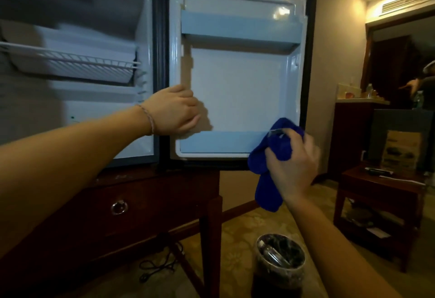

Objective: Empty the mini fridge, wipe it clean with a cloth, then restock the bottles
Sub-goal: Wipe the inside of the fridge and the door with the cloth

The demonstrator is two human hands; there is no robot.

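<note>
The mini fridge (77, 114) stands open on a dark wooden cabinet, its white inside and wire shelf (70, 62) holding nothing. Its door (240, 86) is swung wide to the right, inner side facing me, with an upper door shelf (240, 27) and a lower one (223, 141) both bare. My left hand (175, 111) grips the door's inner left edge. My right hand (292, 166) holds a bunched blue cloth (270, 156) against the right end of the lower door shelf; part of the cloth hangs down below the door. No bottles show in the fridge.
A dark wooden cabinet (117, 203) with a round drawer pull carries the fridge. A lined bin (280, 257) stands on the patterned carpet below my right arm. A cable (160, 267) lies under the cabinet. A low wooden side table (381, 203) is at right; another person stands far right.
</note>
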